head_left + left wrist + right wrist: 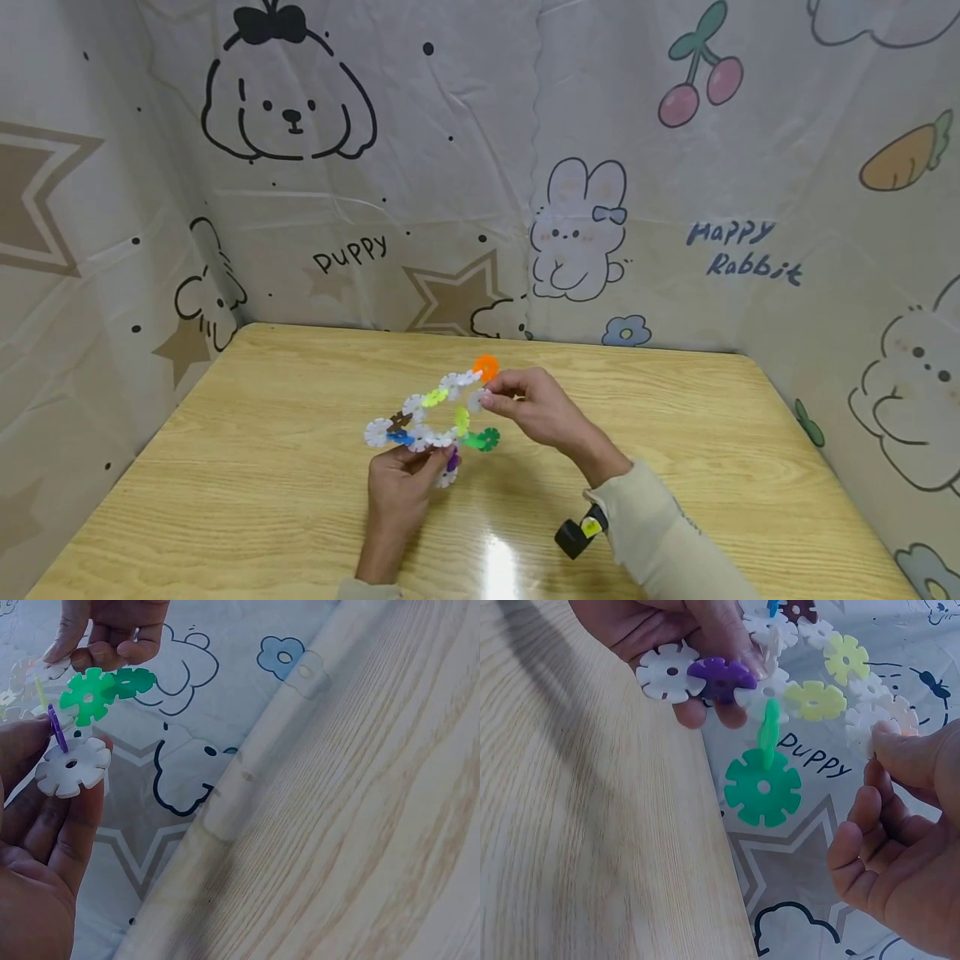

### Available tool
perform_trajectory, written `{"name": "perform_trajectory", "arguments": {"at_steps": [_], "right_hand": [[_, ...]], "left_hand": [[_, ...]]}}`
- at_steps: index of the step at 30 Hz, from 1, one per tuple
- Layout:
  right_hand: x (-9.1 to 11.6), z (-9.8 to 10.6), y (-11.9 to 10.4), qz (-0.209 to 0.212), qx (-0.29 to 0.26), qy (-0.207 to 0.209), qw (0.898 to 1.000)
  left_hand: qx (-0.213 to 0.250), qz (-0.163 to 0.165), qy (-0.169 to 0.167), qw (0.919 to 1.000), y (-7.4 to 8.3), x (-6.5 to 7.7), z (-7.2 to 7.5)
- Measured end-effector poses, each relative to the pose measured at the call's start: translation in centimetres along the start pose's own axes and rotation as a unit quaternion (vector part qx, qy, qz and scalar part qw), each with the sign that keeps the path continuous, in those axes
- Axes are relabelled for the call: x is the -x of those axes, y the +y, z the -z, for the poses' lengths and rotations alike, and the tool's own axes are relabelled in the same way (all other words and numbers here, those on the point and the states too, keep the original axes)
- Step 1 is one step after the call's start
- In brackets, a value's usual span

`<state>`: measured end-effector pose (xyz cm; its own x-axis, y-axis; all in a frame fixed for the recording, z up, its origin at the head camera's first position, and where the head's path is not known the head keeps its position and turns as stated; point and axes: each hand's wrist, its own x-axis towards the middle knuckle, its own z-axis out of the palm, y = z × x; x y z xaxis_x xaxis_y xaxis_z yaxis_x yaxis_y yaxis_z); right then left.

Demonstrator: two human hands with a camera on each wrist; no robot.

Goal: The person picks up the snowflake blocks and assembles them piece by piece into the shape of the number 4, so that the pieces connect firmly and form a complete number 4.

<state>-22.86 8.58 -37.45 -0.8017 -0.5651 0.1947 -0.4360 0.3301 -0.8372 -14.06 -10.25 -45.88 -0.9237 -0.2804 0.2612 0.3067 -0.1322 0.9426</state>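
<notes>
Interlocking notched plastic discs form a looped chain in front of me, held above the table. My left hand (397, 492) grips the chain from below, close to a purple disc (721, 679) and the white disc (73, 766) joined to it. Two green discs (763, 787) stick out to the right side. With thumb and fingers, my right hand (536, 408) pinches a white disc (478, 400) beside a yellow disc (815, 700) and just below the orange disc (486, 367). Whether that white disc is slotted into its neighbours is unclear. Brown and blue discs (400, 437) sit at the left.
Under both hands lies a wood-grain table (225, 467). A printed cloth (450, 167) with cartoon drawings hangs behind the table and at its sides. A black wrist camera (573, 537) is strapped at my right sleeve.
</notes>
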Motion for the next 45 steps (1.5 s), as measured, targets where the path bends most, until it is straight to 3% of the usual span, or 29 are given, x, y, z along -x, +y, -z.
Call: {"name": "perform_trajectory", "arguments": {"at_steps": [14, 21, 24, 31, 42, 45], "right_hand": [[-0.2, -0.3, -0.2, 0.016, -0.01, 0.002, 1.0], [-0.4, -0.4, -0.2, 0.02, 0.003, -0.009, 1.0], [-0.4, -0.4, -0.4, 0.023, 0.006, -0.011, 1.0], [-0.4, -0.8, -0.6, 0.008, 0.01, 0.0, 1.0], [-0.4, -1.7, -0.4, 0.028, 0.05, 0.024, 0.998], [-0.4, -1.8, -0.3, 0.025, 0.046, 0.023, 0.998]], "left_hand": [[0.009, 0.003, -0.009, 0.9999, 0.0, 0.1, -0.3], [0.006, -0.022, -0.017, 0.9996, -0.9, 0.0, -0.2], [0.003, -0.021, -0.013, 0.9997, -0.1, 0.1, -0.4], [0.002, -0.018, -0.002, 0.9998, 0.0, 0.3, -0.6], [0.015, -0.071, 0.009, 0.9973, -0.6, 0.3, -0.7], [0.015, -0.069, 0.009, 0.9975, -0.6, 0.2, -0.6]]}}
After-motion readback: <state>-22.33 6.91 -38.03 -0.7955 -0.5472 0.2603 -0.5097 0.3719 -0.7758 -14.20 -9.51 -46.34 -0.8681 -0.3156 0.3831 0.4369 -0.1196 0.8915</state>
